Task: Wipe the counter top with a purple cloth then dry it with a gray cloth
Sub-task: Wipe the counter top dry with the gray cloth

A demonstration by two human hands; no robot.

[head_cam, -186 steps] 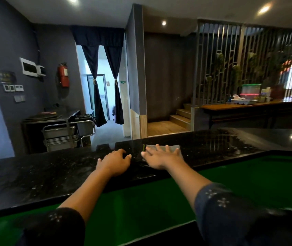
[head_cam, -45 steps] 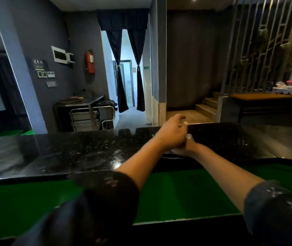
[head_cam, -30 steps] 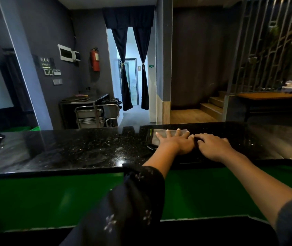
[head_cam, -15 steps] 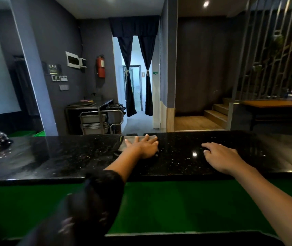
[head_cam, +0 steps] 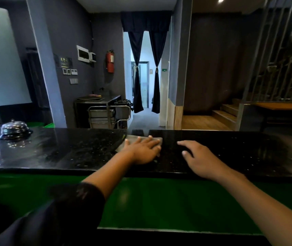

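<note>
The left hand [head_cam: 142, 150] presses flat on a gray folded cloth [head_cam: 132, 139] near the far edge of the glossy black stone counter [head_cam: 70, 150]; the right hand [head_cam: 200, 158] rests relaxed and empty just beside. This looks like the drying step; next, sweep toward undried stretches.

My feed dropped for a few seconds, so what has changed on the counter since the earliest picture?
The folded gray cloth passed from under the right hand to under the left hand, which now presses it flat with straight fingers and has slid it leftward along the glossy black stone counter top. The right hand let go and rests open on the counter. The cloth stayed on the counter's far edge.
</note>
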